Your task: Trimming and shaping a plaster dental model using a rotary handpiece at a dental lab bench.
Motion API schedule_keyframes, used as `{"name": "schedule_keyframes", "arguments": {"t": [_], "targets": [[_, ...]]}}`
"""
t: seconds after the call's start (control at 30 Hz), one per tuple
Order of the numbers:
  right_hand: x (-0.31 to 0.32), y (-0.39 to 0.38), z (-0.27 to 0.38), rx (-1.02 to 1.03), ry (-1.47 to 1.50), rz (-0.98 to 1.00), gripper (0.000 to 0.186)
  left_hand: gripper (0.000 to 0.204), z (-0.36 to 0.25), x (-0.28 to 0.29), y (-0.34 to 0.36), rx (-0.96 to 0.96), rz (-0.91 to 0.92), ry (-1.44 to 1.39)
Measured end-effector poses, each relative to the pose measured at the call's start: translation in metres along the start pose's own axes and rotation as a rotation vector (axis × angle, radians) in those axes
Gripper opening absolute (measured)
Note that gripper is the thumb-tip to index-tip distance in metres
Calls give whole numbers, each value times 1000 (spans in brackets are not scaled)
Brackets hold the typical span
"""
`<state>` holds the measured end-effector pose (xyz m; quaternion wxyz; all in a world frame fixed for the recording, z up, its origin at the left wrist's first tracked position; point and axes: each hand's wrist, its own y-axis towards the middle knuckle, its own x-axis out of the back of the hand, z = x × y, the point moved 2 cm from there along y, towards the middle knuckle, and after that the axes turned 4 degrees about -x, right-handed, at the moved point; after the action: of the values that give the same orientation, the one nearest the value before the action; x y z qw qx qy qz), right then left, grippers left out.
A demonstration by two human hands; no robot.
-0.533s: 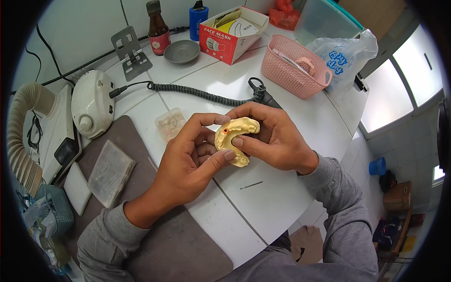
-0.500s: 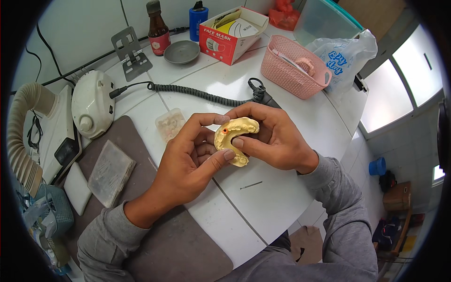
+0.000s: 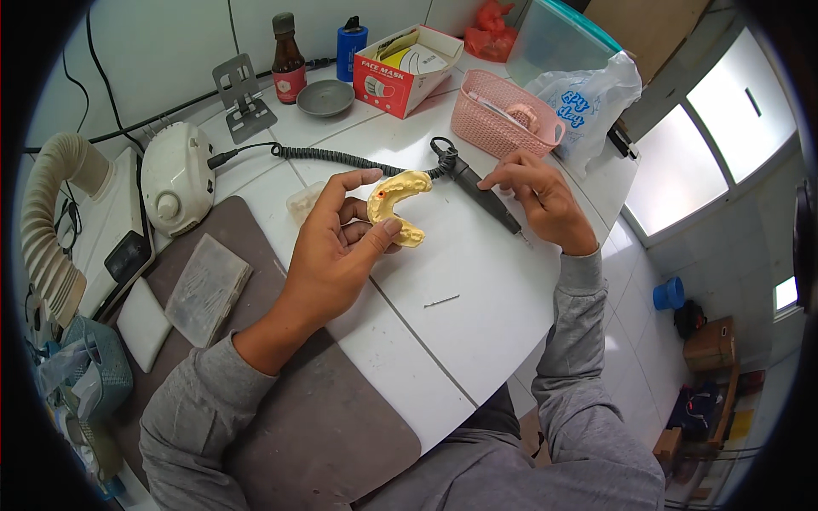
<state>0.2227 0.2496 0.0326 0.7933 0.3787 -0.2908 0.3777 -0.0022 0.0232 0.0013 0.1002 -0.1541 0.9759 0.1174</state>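
Note:
My left hand (image 3: 328, 247) holds a yellow plaster dental cast (image 3: 405, 184) by one side, thumb on one face and fingers behind. The cast is horseshoe-shaped and carries a small red-orange mark near its left end. My right hand (image 3: 550, 204) is off the cast, fingers bent and apart, with nothing seen in it. Its fingertips are close beside a dark rotary handpiece (image 3: 481, 194) lying on the white table; whether they touch it I cannot tell. A thin metal bur (image 3: 441, 301) lies on the tiles nearer me.
A coiled cord (image 3: 358, 160) runs from the handpiece to a white control box (image 3: 177, 180). Behind stand a pink basket (image 3: 486, 128), a red mask box (image 3: 396, 81), a grey dish (image 3: 325, 98) and a brown bottle (image 3: 287, 64). At left lie a brown mat (image 3: 341, 426) and a clear case (image 3: 207, 289).
My right hand has let go of the cast and moved right, to the handpiece. The left hand keeps the cast, now slightly farther left and up in the picture.

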Motion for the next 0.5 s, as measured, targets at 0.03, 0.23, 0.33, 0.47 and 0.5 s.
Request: {"name": "schedule_keyframes", "arguments": {"t": [0.03,0.23,0.33,0.47,0.5], "targets": [[1,-8,-5,-55,-7,40,49,52,1,-1,1,5,4,13],[-17,-15,25,-69,-112,177,66,49,5,4,0,-32,32,78],[-20,-12,25,-81,-174,198,65,48,7,6,2,-51,52,109],[-23,-9,24,-28,-205,127,55,45,12,6,4,-60,23,106],[-23,-8,24,40,-262,94,52,45,13,6,5,-61,23,103]]}}
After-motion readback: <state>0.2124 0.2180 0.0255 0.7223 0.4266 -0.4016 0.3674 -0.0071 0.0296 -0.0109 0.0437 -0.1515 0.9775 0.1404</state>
